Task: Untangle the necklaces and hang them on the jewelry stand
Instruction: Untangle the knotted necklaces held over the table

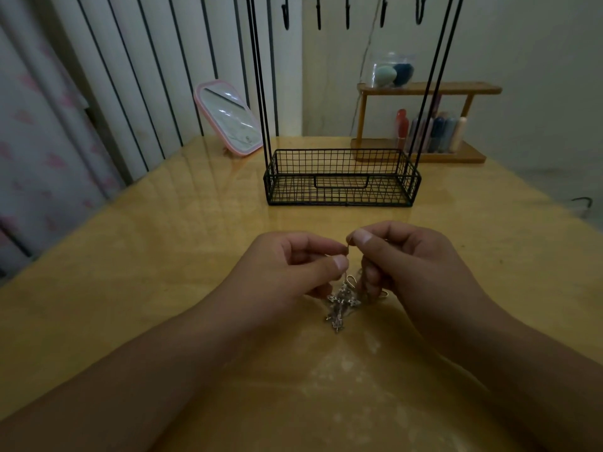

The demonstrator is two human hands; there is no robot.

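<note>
A tangle of thin silver necklaces [341, 303] with small cross-shaped charms hangs just above the yellow table between my hands. My left hand [293, 269] pinches a strand between thumb and forefinger. My right hand [401, 259] pinches the chain a little higher, with its other fingers curled around more chain. The black wire jewelry stand [342, 177] stands behind my hands, a mesh basket at its base and thin uprights rising to a row of empty hooks [347, 14] at the top edge of the view.
A pink-framed mirror [228, 120] leans at the back left. A wooden shelf [424, 122] at the back right holds small bottles and a clear jar with sponges. The wooden table [163, 256] reaches to a wall and a curtain on the left.
</note>
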